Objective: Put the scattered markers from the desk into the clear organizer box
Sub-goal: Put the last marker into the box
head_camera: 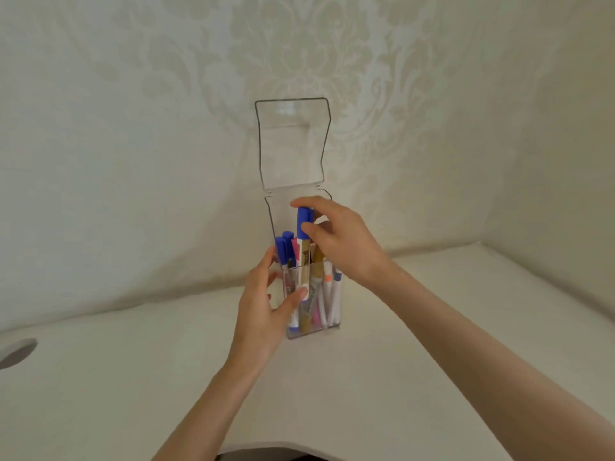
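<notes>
Dead centre of the view, the clear organizer box [312, 301] stands upright on the pale desk [416, 377], hinged lid [292, 144] flipped straight up toward twelve o'clock against the patterned wall [133, 128]. And it is well stocked: a crowd of markers stands inside, mostly on end. At the nine o'clock side of the box two blue-capped markers [283, 249] poke above the rim. Toward three o'clock sit white-barrelled ones [332, 301], one with an orange band and one with a blue band. A gold-barrelled marker [305, 317] shows low through the front wall, with something pink just beside it.

The right hand [342, 247] comes in from four o'clock, thumb and fingertips pinching the blue cap of a marker [304, 227] that stands tallest in the box, its white and gold barrel already down among the others. The left hand [266, 304] cups the box from its nine o'clock side, thumb pressed on the front wall and fingers wrapped behind, closed around it.

Far out at nine o'clock a round cut-out [16, 352] shows in the desk edge. No markers show on the desk surface around the box.
</notes>
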Tool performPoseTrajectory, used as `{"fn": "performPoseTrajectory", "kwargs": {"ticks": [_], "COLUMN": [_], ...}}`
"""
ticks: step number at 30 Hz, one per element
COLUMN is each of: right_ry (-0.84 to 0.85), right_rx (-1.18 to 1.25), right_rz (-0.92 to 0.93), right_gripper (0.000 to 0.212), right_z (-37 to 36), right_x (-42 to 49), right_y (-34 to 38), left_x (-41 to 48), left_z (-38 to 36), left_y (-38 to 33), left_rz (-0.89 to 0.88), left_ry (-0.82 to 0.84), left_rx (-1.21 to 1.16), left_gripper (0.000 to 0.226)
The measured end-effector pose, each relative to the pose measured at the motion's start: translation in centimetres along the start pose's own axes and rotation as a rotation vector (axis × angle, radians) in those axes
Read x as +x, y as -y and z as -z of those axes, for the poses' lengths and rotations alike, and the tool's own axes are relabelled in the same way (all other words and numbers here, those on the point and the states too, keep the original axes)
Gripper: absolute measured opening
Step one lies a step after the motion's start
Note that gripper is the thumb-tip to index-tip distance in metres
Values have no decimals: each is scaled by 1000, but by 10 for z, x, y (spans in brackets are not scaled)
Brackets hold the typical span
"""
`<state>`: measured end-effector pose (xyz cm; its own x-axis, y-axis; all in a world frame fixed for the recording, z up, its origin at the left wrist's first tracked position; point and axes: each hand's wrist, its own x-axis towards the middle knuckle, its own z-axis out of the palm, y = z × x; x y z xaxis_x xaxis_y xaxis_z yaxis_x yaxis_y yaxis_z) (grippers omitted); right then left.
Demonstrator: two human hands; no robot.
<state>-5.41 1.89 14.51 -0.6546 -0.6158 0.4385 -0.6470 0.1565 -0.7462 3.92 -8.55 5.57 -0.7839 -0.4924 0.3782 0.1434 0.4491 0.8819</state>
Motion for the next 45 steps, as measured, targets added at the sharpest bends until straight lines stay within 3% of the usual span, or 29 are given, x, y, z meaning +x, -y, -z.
{"fn": "performPoseTrajectory", "kwargs": {"ticks": [5,10,17,20,22,25,30,34,37,45], "right_ry": [81,96,163,187,4,-233,-145,-106,-137,-141], "right_rx": [-207,-314,-451,-251,-66,202,533,573,466,243], "right_rz": [66,125,216,92,51,-93,-318,-242,-176,-7], "right_gripper": [34,3,39,39,33,24,45,49,50,45], "right_z": [-6,-7,2,19,32,47,50,51,58,62], "right_x": [-11,-13,-15,-21,-25,-8,54,81,75,-8], "right_y": [-5,-16,-23,-23,-29,-33,-12,11,23,30], "left_x": [0,2,4,3,7,29,93,110,106,56], "left_z": [1,2,2,10,21,37,39,28,29,39], "left_y": [3,3,5,-2,-13,-37,-80,-100,-108,-108], "left_rz": [-11,-32,-32,-17,14,36,127,177,164,98], "left_ry": [-4,7,14,45,13,-80,-60,-52,-96,-10], "left_rx": [18,34,69,56,11,-108,-278,-315,-255,-64], "left_gripper": [74,73,72,72,72,53,45,47,55,73]}}
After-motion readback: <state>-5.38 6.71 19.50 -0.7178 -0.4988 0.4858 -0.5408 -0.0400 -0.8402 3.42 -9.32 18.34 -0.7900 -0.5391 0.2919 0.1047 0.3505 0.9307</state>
